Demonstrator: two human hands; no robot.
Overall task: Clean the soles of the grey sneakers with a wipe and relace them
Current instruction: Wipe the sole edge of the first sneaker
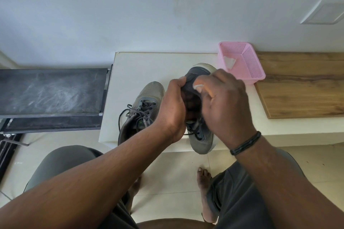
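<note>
Two grey sneakers are on a white bench (141,61). The left sneaker (143,106) lies flat with its dark laces loosely threaded and trailing. The right sneaker (201,135) is lifted a little off the bench, toe pointing away. My left hand (173,109) grips its upper from the left side. My right hand (225,102) curls over the tongue and lace area from the right, thumb pressed near the toe. The laces under my right fingers are mostly hidden. A crumpled white wipe (229,62) lies inside the pink basket (249,61).
The pink mesh basket stands at the back right of the bench against the white wall. A wooden board (301,87) lies to the right. A dark scuffed panel (52,95) extends to the left. My knees and bare feet are below on the tiled floor.
</note>
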